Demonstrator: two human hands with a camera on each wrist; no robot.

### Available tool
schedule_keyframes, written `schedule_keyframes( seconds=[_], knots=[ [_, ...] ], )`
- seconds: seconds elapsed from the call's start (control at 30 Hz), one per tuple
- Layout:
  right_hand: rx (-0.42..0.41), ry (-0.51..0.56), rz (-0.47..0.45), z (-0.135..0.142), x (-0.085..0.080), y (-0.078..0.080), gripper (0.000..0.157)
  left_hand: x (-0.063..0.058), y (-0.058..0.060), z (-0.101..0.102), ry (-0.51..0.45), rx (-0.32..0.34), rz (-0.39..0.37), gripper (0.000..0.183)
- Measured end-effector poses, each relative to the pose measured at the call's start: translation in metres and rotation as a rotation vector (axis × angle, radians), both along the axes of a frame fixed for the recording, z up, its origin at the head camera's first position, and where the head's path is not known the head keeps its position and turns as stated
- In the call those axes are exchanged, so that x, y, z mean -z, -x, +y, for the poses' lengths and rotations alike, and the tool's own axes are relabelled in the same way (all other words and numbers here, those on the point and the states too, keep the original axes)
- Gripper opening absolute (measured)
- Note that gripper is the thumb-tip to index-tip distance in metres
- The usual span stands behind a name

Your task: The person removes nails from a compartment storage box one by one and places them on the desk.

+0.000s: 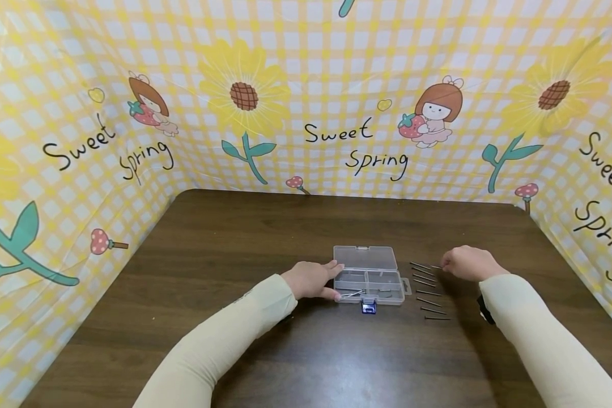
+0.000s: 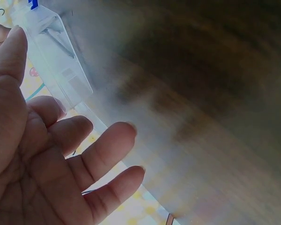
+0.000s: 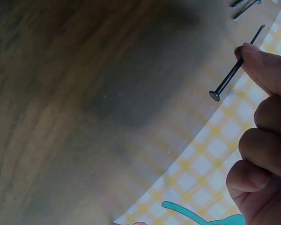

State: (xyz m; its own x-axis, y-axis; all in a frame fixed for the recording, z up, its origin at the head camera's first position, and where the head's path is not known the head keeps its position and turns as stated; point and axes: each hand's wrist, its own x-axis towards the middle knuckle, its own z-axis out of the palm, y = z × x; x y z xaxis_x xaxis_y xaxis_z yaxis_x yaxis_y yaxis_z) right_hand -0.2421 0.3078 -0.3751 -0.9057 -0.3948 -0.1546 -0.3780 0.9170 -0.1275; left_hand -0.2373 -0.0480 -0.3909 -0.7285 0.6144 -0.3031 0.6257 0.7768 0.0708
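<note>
A clear plastic compartment box (image 1: 365, 258) lies on the table with its lid folded back. Its front compartments hold a few nails (image 1: 354, 293). My left hand (image 1: 311, 279) rests against the box's left side, thumb and fingers spread; in the left wrist view, the thumb and fingers reach along the box wall (image 2: 86, 77). To the right, my right hand (image 1: 468, 264) pinches a nail (image 3: 230, 75) between thumb and forefinger, its head and point both showing in the right wrist view. Several loose nails (image 1: 429, 301) lie in a column between the box and that hand.
A blue latch (image 1: 369, 306) hangs from the box's front, and a clear hang tab (image 1: 406, 286) juts from its right side. The brown wooden table (image 1: 265, 232) ends at a yellow checked cloth (image 1: 331, 102) behind and at both sides.
</note>
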Motion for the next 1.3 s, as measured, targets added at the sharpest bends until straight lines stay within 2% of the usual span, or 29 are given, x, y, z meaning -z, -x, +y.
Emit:
schedule_keyframes(
  seconds=[0.33, 0.57, 0.8, 1.03, 1.3],
  knots=[
    [0.024, -0.065, 0.066, 0.005, 0.007, -0.004, 0.017, -0.001, 0.0, 0.002, 0.005, -0.005, -0.012, 0.076],
    [0.042, -0.067, 0.115, 0.002, 0.014, -0.004, 0.025, 0.001, 0.0, 0.002, 0.0, -0.004, -0.018, 0.075],
    [0.036, -0.071, 0.151, -0.002, 0.015, -0.005, 0.02, 0.0, 0.0, 0.003, 0.002, -0.003, -0.016, 0.076],
    [0.05, -0.065, 0.13, 0.0, 0.015, -0.004, 0.017, 0.0, 0.0, 0.002, 0.0, -0.002, -0.016, 0.076],
    [0.084, 0.027, 0.099, -0.007, 0.007, 0.002, 0.01, 0.0, 0.0, 0.001, -0.004, -0.009, -0.019, 0.077]
  ],
)
